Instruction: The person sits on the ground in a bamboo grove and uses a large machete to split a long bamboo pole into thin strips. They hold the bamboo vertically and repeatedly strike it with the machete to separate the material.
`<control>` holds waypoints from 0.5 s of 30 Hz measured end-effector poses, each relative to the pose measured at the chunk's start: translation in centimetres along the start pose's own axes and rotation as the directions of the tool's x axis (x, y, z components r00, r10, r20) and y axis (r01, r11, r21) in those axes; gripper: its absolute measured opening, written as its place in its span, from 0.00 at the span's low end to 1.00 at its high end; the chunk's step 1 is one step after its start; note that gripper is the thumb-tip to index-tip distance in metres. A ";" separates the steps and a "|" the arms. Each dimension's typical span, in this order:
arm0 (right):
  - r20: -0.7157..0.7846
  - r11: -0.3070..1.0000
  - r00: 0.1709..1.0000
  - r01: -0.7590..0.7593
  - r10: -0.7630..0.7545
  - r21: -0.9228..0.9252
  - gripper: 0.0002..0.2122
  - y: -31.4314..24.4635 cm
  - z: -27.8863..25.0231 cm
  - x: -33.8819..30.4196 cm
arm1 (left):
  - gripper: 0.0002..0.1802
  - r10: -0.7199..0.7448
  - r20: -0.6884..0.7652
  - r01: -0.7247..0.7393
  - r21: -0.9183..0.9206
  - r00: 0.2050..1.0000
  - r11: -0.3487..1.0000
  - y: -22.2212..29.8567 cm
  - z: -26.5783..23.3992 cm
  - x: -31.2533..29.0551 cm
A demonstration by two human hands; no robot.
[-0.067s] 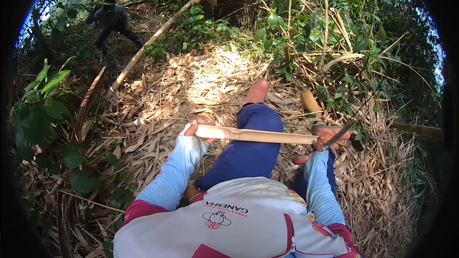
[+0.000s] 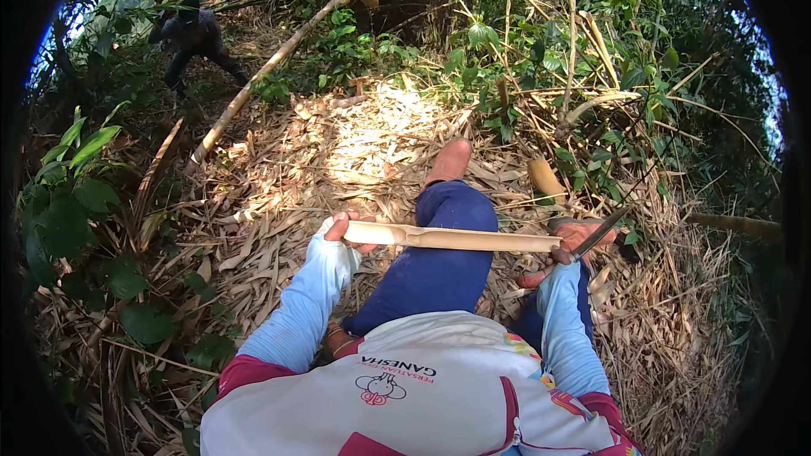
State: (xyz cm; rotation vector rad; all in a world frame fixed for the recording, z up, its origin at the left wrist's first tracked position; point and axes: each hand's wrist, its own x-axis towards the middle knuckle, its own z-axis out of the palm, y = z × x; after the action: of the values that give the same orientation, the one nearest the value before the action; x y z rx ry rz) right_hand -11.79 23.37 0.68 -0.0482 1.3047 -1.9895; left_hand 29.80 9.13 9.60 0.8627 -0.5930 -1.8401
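A split length of bamboo (image 2: pixel 481 240), pale and hollowed along its inner face with a node ridge toward the left, lies level across my raised blue-trousered knee. My left hand (image 2: pixel 340 230) is closed round its left end, thumb and fingers bare beyond a light blue sleeve. At the other end, my right hand (image 2: pixel 561 256) is closed on a long dark-bladed knife (image 2: pixel 601 233), whose handle is hidden in the grip. That hand is also against the bamboo's right end. The blade slants up and away to the right, clear of the bamboo.
Dry bamboo leaves (image 2: pixel 279 203) cover the ground. A cut bamboo piece (image 2: pixel 546 179) lies beyond my right foot (image 2: pixel 583 232). One long pole (image 2: pixel 279 63) leans at the far left, near another person (image 2: pixel 196 40). Green plants (image 2: pixel 72 211) crowd the left; branches and stems stand at right.
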 end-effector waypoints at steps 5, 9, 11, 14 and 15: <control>-0.020 0.990 0.998 0.054 -0.057 -0.133 0.08 -3.0 0.9 -1.7 | 0.17 0.236 0.007 -0.138 0.826 0.972 0.547 0.4 -2.3 1.0; 0.069 0.975 0.994 0.099 -0.087 -0.198 0.10 -5.9 2.8 -4.1 | 0.26 0.212 0.547 -0.431 0.800 0.810 -0.418 1.6 1.4 -0.3; 0.146 0.969 0.984 0.136 -0.107 -0.209 0.11 -5.7 1.5 -2.7 | 0.27 0.066 0.582 -0.484 0.730 0.811 -0.482 1.2 4.0 -1.2; 0.174 0.985 0.973 0.162 -0.149 -0.062 0.21 -7.5 4.0 -5.8 | 0.26 -0.069 0.549 -0.533 0.763 0.833 -0.366 0.8 7.0 -1.8; 0.134 0.976 0.969 0.215 -0.208 -0.045 0.20 -7.9 4.8 -6.7 | 0.25 -0.075 0.536 -0.536 0.804 0.841 -0.259 0.4 7.3 -1.4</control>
State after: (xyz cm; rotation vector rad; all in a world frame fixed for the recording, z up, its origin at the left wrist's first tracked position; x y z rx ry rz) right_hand -9.40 25.32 11.70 -0.3527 1.3200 -2.0859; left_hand 24.70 10.39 14.92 1.1183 -2.6140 -0.6486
